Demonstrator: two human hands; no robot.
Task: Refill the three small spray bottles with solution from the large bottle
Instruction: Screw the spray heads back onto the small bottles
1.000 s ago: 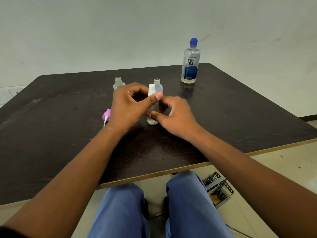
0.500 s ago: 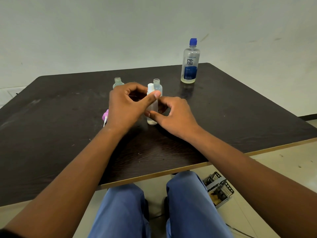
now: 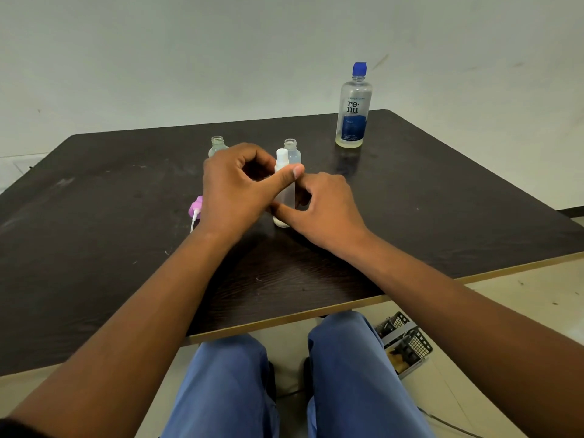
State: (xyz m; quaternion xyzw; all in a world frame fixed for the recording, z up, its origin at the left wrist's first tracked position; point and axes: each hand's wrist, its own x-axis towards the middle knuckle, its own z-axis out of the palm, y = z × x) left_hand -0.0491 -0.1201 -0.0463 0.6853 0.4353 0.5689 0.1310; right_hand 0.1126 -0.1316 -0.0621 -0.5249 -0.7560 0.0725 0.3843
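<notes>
A small frosted spray bottle (image 3: 286, 197) with a white spray head stands upright on the dark table (image 3: 94, 248). My left hand (image 3: 235, 188) pinches its upper part, thumb across the front. My right hand (image 3: 322, 205) grips its lower body. Two other small bottles stand behind, both uncapped: one (image 3: 293, 151) just behind the held bottle, one (image 3: 217, 146) partly hidden by my left hand. The large clear bottle (image 3: 353, 110) with a blue cap and blue label stands at the back right.
A pink spray head (image 3: 195, 210) with a white tube lies on the table left of my left wrist. The table's front edge runs above my knees. A wire basket (image 3: 404, 343) sits on the floor to the right.
My left hand has shifted slightly on the top of the held bottle. Everything else stays put.
</notes>
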